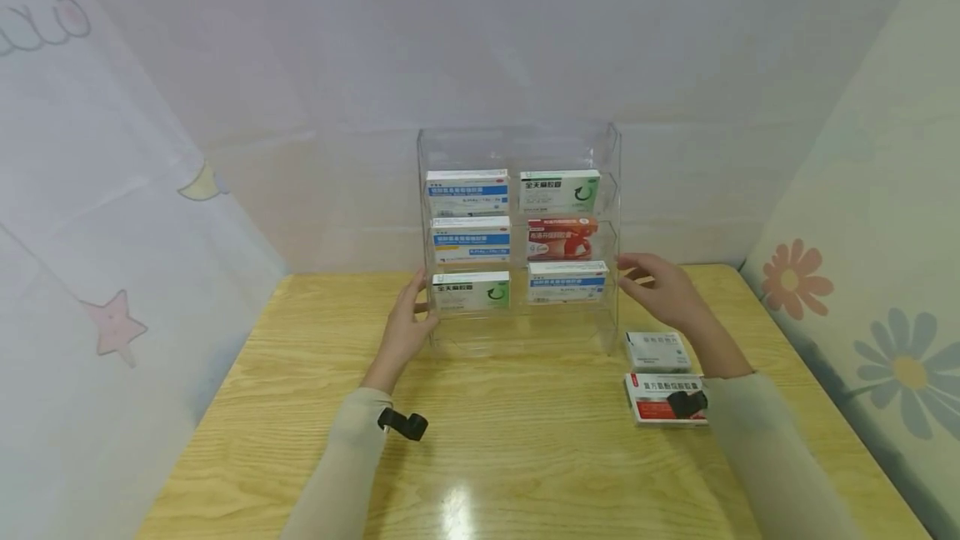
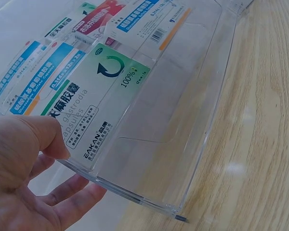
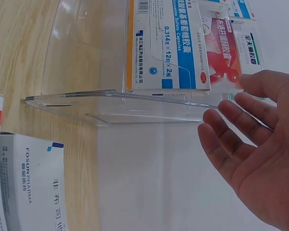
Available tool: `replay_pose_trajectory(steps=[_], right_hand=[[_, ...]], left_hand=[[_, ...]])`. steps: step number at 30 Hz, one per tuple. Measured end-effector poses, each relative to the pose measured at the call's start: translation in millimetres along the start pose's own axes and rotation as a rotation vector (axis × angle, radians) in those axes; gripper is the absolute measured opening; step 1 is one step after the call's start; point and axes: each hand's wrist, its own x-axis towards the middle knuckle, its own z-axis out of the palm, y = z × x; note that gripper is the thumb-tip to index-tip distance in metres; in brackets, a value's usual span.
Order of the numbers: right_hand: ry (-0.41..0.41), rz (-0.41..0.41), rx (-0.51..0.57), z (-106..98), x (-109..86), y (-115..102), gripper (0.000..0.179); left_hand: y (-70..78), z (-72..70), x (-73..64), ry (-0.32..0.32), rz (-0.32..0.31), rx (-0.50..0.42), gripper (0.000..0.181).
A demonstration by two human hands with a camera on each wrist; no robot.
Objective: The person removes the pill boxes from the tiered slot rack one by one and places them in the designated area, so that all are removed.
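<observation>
A clear acrylic display rack [image 1: 517,332] stands upright on the table, with medicine boxes in three tiers. My left hand [image 1: 408,325] holds its left side, thumb at the front edge beside a green-and-white medicine box [image 2: 103,101] and fingers behind the side wall. Fingers loosely bent and spread, my right hand [image 1: 660,290] is at the rack's right side, fingertips close to the edge. Nearest to it are a blue-and-white medicine box [image 3: 171,43] in the bottom tier and a red medicine box [image 1: 562,240] in the middle tier.
Below my right hand, a grey-white medicine box [image 1: 657,352] and a red-and-white medicine box [image 1: 652,407] lie on the wooden table [image 1: 517,457]. A pale cloth backdrop [image 1: 337,107] hangs behind the rack. Printed side panels flank the table.
</observation>
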Motion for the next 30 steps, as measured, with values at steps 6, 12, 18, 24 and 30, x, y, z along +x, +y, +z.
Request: replay_pose_trajectory(steps=[6,12,18,24,30], right_hand=[[-0.014,-0.003,-0.026,3,7.2,-8,0.045],[-0.019,-0.023,-0.099,9,12.6,-15,0.044],[-0.058,0.013,-0.172,16,19.7,-20,0.042],[-0.059,0.032,-0.222,18,25.3,-23,0.041],[-0.086,0.029,-0.306,23,33.5,-29,0.04]], left_hand=[[0.1,0.7,-0.9,0.002,-0.008,0.0,0.088],[-0.8,0.7,-2.4,0.0,-0.01,-0.002,0.089],[-0.9,1.5,-4.5,-0.001,-0.014,0.003,0.089],[0.2,2.8,-4.3,-0.005,-0.007,-0.001,0.087],[0.6,1.4,-2.7,0.008,-0.004,0.008,0.088]])
